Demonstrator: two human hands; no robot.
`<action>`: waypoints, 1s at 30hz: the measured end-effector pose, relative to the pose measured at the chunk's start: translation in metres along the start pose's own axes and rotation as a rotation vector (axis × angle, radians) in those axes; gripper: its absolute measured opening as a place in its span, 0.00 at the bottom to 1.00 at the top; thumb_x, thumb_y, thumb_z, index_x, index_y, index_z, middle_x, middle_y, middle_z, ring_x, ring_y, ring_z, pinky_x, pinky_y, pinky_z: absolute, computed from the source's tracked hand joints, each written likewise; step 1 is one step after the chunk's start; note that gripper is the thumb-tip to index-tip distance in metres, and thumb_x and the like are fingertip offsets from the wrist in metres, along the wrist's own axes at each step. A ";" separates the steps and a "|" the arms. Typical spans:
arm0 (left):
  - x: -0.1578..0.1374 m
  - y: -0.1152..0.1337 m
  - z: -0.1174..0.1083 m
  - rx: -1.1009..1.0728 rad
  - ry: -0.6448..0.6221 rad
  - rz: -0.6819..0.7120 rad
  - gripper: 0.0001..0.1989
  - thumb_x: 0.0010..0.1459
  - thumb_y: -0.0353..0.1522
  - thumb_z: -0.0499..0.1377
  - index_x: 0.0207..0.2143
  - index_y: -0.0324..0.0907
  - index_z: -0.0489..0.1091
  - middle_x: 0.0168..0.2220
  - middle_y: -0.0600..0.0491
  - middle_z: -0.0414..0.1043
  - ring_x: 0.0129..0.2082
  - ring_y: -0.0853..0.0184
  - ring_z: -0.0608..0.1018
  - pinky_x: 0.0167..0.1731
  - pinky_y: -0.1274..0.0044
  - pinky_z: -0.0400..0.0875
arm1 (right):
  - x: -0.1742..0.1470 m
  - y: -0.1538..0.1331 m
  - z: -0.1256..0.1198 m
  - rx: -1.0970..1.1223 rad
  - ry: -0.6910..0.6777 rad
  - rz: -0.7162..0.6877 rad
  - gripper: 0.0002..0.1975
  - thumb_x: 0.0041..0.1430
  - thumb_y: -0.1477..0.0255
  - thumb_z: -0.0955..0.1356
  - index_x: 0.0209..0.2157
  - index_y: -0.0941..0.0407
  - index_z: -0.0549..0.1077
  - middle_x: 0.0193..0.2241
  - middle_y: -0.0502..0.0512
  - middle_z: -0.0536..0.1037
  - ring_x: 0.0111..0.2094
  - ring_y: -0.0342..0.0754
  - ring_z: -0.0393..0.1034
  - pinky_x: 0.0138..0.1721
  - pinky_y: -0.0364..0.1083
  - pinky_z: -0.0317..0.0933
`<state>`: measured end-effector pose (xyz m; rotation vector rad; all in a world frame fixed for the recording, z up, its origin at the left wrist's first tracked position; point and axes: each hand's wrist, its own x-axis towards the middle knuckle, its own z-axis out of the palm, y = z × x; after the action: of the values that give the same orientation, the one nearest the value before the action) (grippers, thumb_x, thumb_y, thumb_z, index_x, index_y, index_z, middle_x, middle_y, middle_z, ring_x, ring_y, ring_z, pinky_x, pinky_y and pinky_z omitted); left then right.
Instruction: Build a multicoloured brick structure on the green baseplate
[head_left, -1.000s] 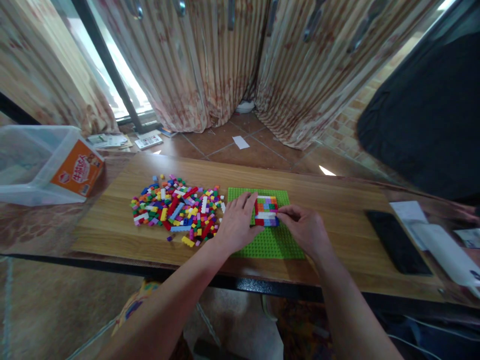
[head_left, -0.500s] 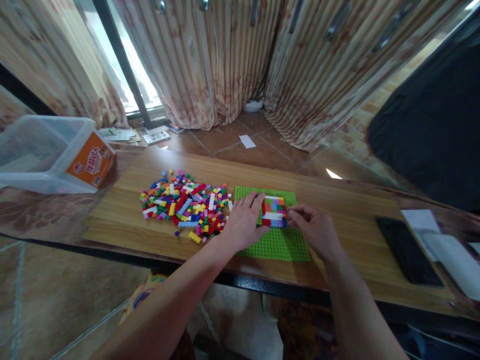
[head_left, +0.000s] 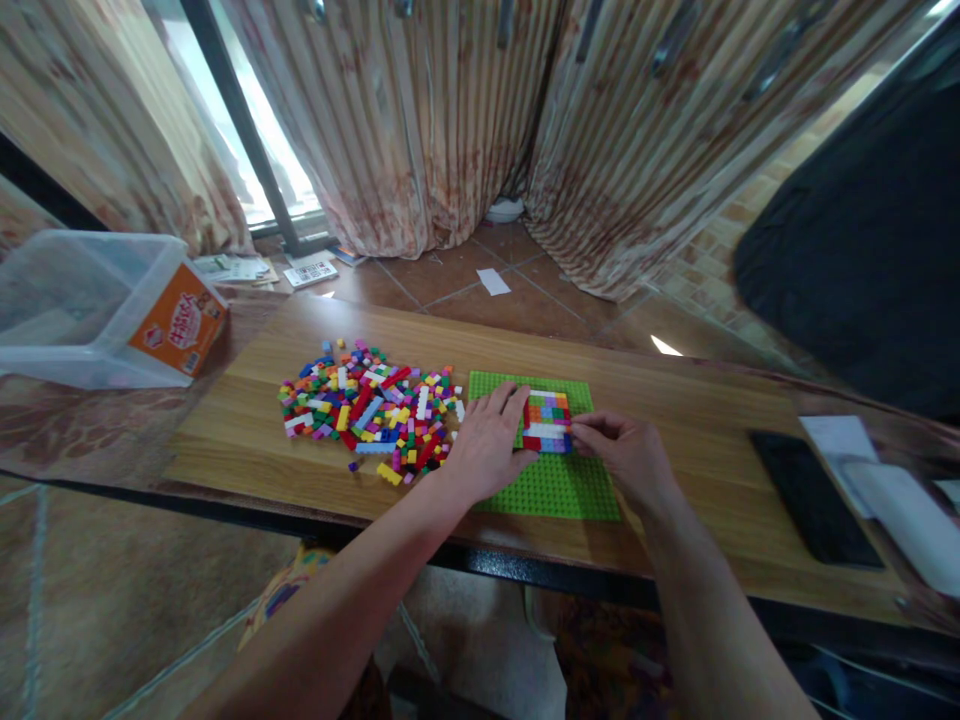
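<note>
A green studded baseplate (head_left: 570, 490) lies on the wooden board, with a block of coloured bricks (head_left: 547, 420) set on it in rows of white, red, orange, blue and purple. My left hand (head_left: 487, 440) rests over the plate's left part, fingers stretched out, its fingertips and thumb at the left side of the brick block. At the block's right edge, the thumb and fingers of my right hand (head_left: 622, 450) are pinched together. Whatever sits between those fingertips is too small or hidden to name. Left of the plate spreads a pile of loose bricks (head_left: 375, 405) in many colours and lengths.
A clear plastic bin (head_left: 90, 310) with an orange label stands at the far left. On the right lie a black phone-like slab (head_left: 814, 500) and a white object (head_left: 907, 520) on paper. The wooden board's (head_left: 262, 460) front edge runs beneath my forearms.
My right hand has shifted very slightly at the right edge of the brick block. My left hand stays in place, and the bricks look the same.
</note>
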<state>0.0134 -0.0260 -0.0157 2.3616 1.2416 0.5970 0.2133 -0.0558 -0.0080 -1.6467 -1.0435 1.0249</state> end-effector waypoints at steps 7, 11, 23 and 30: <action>0.002 -0.002 0.000 -0.045 0.002 0.008 0.40 0.53 0.35 0.64 0.65 0.36 0.52 0.65 0.38 0.57 0.64 0.50 0.63 0.63 0.60 0.58 | 0.000 0.003 0.001 -0.038 0.015 -0.018 0.16 0.39 0.60 0.77 0.27 0.58 0.80 0.22 0.53 0.79 0.22 0.43 0.70 0.27 0.45 0.67; 0.003 -0.003 -0.001 -0.077 -0.007 -0.001 0.41 0.52 0.35 0.65 0.65 0.37 0.52 0.65 0.37 0.57 0.65 0.50 0.63 0.63 0.59 0.58 | 0.000 0.000 -0.001 -0.028 -0.009 -0.005 0.18 0.43 0.56 0.75 0.28 0.58 0.80 0.24 0.55 0.80 0.23 0.43 0.71 0.28 0.45 0.69; 0.003 -0.008 -0.021 -0.236 0.037 0.057 0.38 0.54 0.34 0.63 0.65 0.37 0.54 0.65 0.37 0.58 0.65 0.54 0.63 0.64 0.62 0.61 | 0.000 -0.002 -0.008 -0.503 0.170 -0.202 0.19 0.56 0.55 0.68 0.39 0.55 0.79 0.32 0.57 0.82 0.30 0.52 0.77 0.34 0.49 0.69; -0.003 -0.079 -0.085 -0.258 -0.008 -0.120 0.15 0.55 0.29 0.61 0.46 0.37 0.75 0.36 0.49 0.80 0.34 0.66 0.80 0.38 0.75 0.75 | -0.001 0.004 0.007 -0.605 -0.015 -0.507 0.30 0.53 0.50 0.70 0.52 0.53 0.73 0.53 0.63 0.75 0.52 0.62 0.70 0.53 0.61 0.64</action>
<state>-0.0869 0.0253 0.0118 2.0610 1.2128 0.6648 0.2072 -0.0562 -0.0128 -1.6853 -1.7876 0.3980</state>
